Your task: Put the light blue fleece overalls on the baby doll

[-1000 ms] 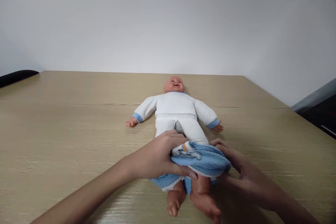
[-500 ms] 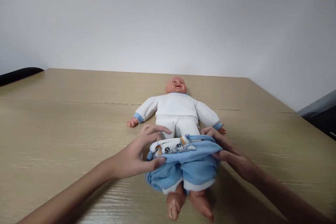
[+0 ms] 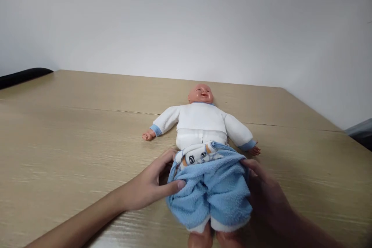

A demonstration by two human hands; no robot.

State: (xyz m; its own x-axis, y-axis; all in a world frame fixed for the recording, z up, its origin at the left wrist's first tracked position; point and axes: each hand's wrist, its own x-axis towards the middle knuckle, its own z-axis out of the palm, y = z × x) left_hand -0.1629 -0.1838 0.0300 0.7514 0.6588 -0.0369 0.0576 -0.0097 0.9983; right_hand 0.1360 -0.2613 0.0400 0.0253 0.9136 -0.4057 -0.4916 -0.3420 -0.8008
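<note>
Doll (image 3: 202, 118) lies face-up mid-worktop (image 3: 72, 131), head away from camera, arms out. Blue trousers (image 3: 215, 190) sit on its legs, waistband at the hips, feet poking out below. Left hand (image 3: 148, 188): grip pinched on the waistband's left side, thumb on top. Right hand (image 3: 263, 193): grip closed on the right side, fingers partly hidden.

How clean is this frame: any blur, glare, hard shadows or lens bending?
Head view: soft even light, no glare on the table; the right hand is darker and slightly soft, while the left hand, blue trousers and doll are sharp; faint shadow under the hands; table edges look straight.
</note>
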